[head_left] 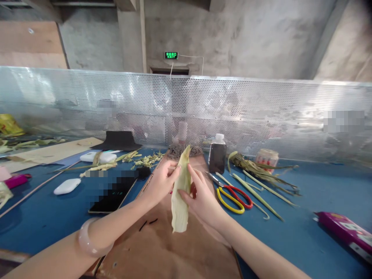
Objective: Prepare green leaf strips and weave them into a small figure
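Upright in front of me is a pale green-yellow corn husk (181, 197), pointed and brownish at its top and ragged at its lower end. My left hand (162, 178) pinches its left edge in the upper part. On the other side my right hand (200, 190) grips the right edge, with the thumb lying across the husk's face. Both hands are above a brown wooden board (162, 252). Something reddish shows behind the right fingers, too hidden to name. Close to my right hand lie scissors (232, 195) with one yellow and one red handle.
A dark bottle (217, 155) with a white cap stands right of the board. Beyond it are dried leaf strips (250, 168) and a jar (266, 159). A purple packet (344, 232) lies far right. Left are a phone (116, 195), a white case (67, 186) and plant pieces (148, 159). Perforated metal panels (247, 112) stand behind.
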Demonstrator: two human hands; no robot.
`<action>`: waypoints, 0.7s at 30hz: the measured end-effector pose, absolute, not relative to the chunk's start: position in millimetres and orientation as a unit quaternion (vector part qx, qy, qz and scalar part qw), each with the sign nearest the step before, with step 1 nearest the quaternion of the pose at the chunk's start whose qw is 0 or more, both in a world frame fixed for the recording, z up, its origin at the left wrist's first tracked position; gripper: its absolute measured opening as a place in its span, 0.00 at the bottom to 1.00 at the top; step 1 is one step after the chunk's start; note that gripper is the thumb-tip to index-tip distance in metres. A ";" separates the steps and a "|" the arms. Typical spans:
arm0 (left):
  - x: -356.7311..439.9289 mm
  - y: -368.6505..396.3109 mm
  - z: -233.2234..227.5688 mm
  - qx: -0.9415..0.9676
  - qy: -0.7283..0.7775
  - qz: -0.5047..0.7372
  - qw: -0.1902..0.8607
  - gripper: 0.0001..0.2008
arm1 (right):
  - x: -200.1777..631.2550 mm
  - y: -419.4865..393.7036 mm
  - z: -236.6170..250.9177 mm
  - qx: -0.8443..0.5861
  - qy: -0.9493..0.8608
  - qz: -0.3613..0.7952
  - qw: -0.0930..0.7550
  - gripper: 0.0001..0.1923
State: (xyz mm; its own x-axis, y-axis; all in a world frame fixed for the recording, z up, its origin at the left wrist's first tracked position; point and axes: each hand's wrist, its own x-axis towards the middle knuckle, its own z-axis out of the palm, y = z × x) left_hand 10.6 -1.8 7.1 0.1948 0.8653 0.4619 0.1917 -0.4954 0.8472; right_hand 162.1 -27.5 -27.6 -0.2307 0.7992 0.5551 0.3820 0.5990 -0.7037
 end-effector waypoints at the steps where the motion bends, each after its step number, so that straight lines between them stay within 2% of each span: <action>1: 10.0 -1.0 7.3 0.696 0.382 0.514 0.324 0.09 | 161.8 -27.9 -28.3 -0.400 -0.749 0.215 0.482 0.41; 3: 8.6 0.6 7.8 0.689 0.390 0.523 0.316 0.08 | 162.2 -28.3 -28.6 -0.410 -0.742 0.217 0.483 0.44; 5: 7.0 2.0 8.0 0.684 0.396 0.526 0.315 0.09 | 163.3 -28.0 -27.5 -0.412 -0.743 0.241 0.470 0.40; 8: 5.2 3.7 7.8 0.680 0.402 0.526 0.315 0.10 | 163.4 -27.6 -26.1 -0.388 -0.745 0.341 0.423 0.21; 10: 4.4 4.5 7.4 0.678 0.408 0.526 0.311 0.10 | 161.3 -27.2 -27.5 -0.363 -0.729 0.414 0.407 0.14; 15: 4.9 5.5 6.2 0.690 0.409 0.527 0.282 0.11 | 154.6 -23.4 -38.0 -0.386 -0.673 0.430 0.461 0.11; 21: 8.7 6.2 3.2 0.709 0.404 0.514 0.264 0.11 | 151.5 -27.0 -40.5 -0.380 -0.666 0.434 0.473 0.09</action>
State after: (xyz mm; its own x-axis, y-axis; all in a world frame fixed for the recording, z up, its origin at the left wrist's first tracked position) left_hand 8.7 6.2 3.2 0.1453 0.8446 0.5153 0.3019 -0.5339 0.7898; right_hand 151.5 -27.0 -40.5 -0.2627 0.9171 0.2997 0.0955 0.3338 -0.9378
